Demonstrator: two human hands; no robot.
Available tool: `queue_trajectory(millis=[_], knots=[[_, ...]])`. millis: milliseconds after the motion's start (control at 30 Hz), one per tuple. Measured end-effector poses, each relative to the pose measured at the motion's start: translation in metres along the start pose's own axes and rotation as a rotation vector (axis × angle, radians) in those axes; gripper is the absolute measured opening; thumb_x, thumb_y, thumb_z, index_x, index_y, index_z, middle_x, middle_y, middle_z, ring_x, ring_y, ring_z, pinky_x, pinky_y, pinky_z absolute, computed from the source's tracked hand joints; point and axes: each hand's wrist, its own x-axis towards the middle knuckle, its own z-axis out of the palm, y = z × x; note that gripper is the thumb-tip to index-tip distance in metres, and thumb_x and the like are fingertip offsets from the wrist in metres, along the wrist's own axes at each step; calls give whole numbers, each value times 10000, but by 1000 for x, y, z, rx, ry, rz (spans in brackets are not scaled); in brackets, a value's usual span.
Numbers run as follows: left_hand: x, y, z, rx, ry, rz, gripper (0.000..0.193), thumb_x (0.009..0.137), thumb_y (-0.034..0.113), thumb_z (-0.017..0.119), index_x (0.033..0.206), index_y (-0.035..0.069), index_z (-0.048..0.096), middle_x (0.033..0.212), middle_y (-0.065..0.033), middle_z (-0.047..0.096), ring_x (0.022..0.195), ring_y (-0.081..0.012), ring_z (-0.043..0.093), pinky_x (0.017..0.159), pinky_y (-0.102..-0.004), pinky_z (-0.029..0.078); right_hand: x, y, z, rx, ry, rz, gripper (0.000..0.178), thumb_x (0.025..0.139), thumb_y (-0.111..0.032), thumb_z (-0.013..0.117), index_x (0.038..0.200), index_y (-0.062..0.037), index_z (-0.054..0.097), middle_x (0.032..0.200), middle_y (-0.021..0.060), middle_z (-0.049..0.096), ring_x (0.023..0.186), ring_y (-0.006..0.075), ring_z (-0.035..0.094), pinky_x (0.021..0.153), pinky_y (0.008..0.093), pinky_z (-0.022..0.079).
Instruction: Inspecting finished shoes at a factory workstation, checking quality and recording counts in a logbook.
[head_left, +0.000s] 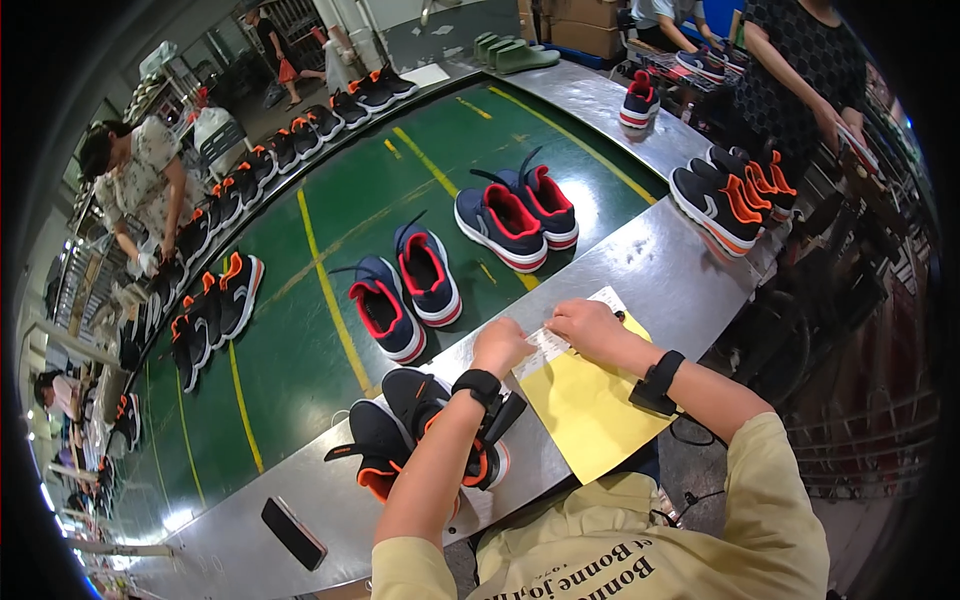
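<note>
Both hands meet over a white printed paper sheet (pixel 545 350), which lies with a larger yellow sheet (pixel 585 415) at the metal edge close to my body. My left hand (pixel 503 347) is closed, its fingertips pinching at the white sheet's left side. The fingers of my right hand (pixel 592 328) are curled together on that sheet's upper part. Below my left forearm sits a pair of black shoes with orange lining (pixel 380 440), partly hidden by the arm. Just beyond my hands, navy shoes with red lining (pixel 425 275) stand on the green belt.
Another navy pair (pixel 500 220) stands farther along the green belt (pixel 330 230). Black-and-orange shoes (pixel 725 205) rest on the metal ledge at right. A phone (pixel 293 533) lies at lower left. Several shoes line the far ledge. A co-worker (pixel 145 190) stands at far left; others work at upper right.
</note>
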Motion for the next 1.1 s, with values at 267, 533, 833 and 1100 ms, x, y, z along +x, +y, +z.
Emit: queue_trajectory(millis=[267, 533, 833, 1100], knots=[[8, 4, 9, 47, 46, -11, 278, 655, 254, 728, 836, 46, 691, 772, -125, 681, 657, -238, 672, 577, -331, 545, 11, 3, -20, 129, 14, 157, 101, 745, -114, 632, 830, -65, 653, 802, 75, 627, 726, 273, 621, 648, 364, 499], [13, 21, 18, 144, 116, -7, 280, 696, 226, 679, 907, 43, 667, 954, -167, 657, 929, -307, 626, 806, -387, 493, 14, 30, -24, 256, -84, 212, 85, 760, -117, 621, 828, -74, 649, 883, 82, 628, 807, 295, 609, 692, 378, 490], [27, 19, 32, 145, 154, -30, 302, 674, 286, 734, 872, 65, 682, 917, -155, 665, 925, -294, 625, 810, -370, 491, 6, 30, -21, 110, -94, 164, 64, 770, -112, 616, 809, -64, 631, 826, 85, 613, 785, 290, 603, 681, 372, 488], [-20, 56, -13, 265, 292, 138, 490, 708, 307, 733, 1053, 3, 564, 1042, -192, 589, 972, -316, 593, 834, -390, 482, 28, 42, -25, 671, 177, 613, 97, 817, -127, 625, 816, -36, 592, 740, 33, 623, 538, 94, 569, 512, 247, 481]])
